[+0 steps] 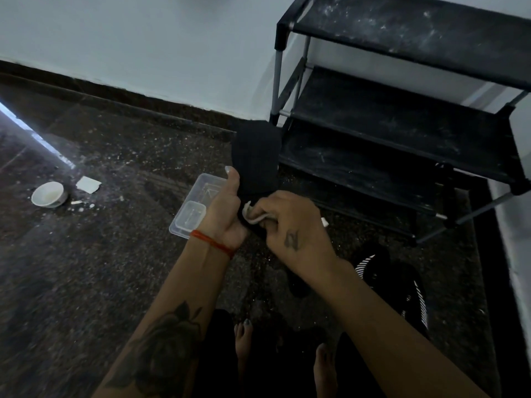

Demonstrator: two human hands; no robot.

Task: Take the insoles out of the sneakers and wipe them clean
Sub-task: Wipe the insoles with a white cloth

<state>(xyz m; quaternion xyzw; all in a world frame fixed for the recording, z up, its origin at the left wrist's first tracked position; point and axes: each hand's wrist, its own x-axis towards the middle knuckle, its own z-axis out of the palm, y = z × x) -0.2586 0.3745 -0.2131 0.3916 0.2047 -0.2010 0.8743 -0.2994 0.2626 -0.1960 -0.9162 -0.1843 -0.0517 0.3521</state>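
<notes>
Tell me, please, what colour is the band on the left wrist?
Red, seen in the head view: the band.

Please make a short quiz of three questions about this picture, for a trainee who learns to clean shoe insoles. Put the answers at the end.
1. True or false: the left hand holds the black insole up off the floor.
2. What does the right hand press on the insole?
A. a brush
B. a small white cloth
C. a sponge
3. Fill in: the clear plastic box lies on the floor, to the ____ of the left hand as the picture shows it.

Key:
1. True.
2. B.
3. Left.
</notes>
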